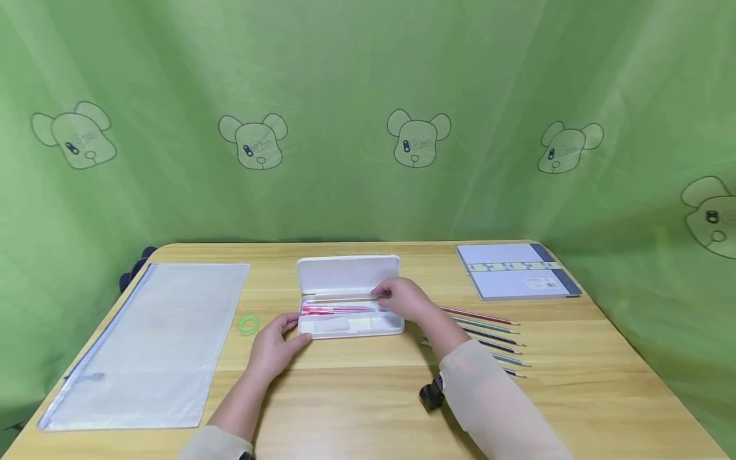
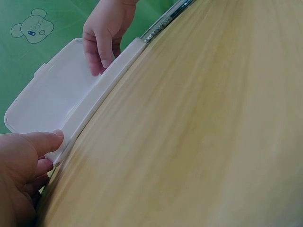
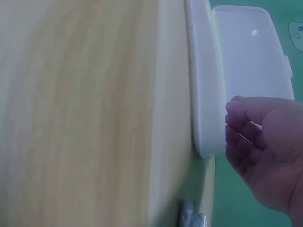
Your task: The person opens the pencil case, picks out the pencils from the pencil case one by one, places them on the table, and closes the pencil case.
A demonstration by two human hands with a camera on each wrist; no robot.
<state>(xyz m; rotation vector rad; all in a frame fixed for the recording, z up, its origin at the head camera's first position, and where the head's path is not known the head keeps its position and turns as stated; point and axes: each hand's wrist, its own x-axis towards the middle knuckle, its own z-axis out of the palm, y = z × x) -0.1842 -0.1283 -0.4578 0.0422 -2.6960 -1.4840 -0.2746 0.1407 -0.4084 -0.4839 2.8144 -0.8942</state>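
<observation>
A white pencil case point(image 1: 351, 333) lies open on the table, its lid point(image 1: 347, 273) tipped back. My left hand point(image 1: 273, 348) grips the left end of the case, thumb on the front rim and fingers at the side. Over the right part of the case, my right hand point(image 1: 402, 298) has its fingertips at the end of a yellowish-brown pencil point(image 1: 345, 299) and seems to pinch it. Pink pens point(image 1: 339, 310) lie in front of that pencil inside the case, with white pieces point(image 1: 333, 324) nearer the front. In the right wrist view the fingertips are partly hidden by the case wall point(image 3: 208, 104).
Several pencils point(image 1: 494, 332) lie in a row right of the case, partly under the right forearm. A notebook point(image 1: 512, 271) is at the back right. On the left are a translucent zip pouch point(image 1: 155, 345) and a green ring point(image 1: 248, 324). A green curtain point(image 1: 345, 191) hangs behind.
</observation>
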